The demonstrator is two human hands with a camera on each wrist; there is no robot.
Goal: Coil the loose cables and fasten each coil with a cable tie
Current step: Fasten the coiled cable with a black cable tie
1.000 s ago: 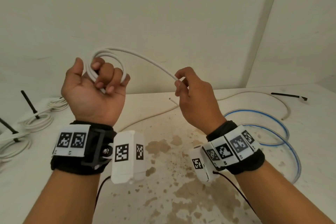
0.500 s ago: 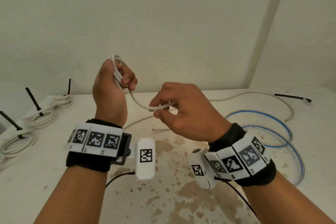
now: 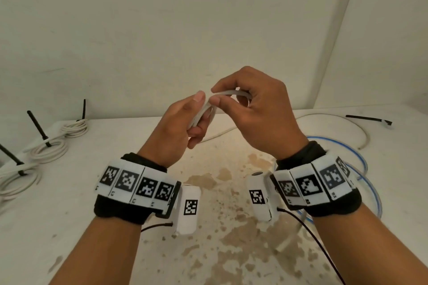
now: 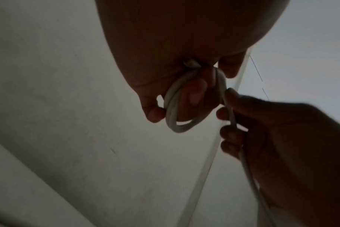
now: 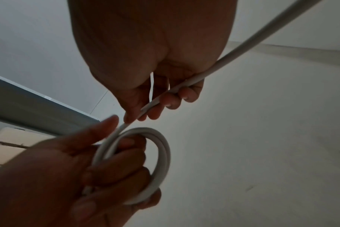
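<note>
Three tied coils (image 3: 49, 149) of white cable sit at the far left of the bench (image 3: 92, 227), each with a black cable tie (image 3: 38, 127) sticking up. One more black tie (image 3: 368, 119) lies far right, and a blue cable (image 3: 361, 159) loops on the right, partly behind the wrist. The white cable (image 3: 231, 93) being worked is thin and smooth, wound into a small coil of a few turns, held up above the bench. The left hand (image 3: 179, 127) grips that coil, fingers curled through it. The right hand (image 3: 257, 113) — touching the left — pinches the loose run between thumb and fingers, which trails down toward the bench.
</note>
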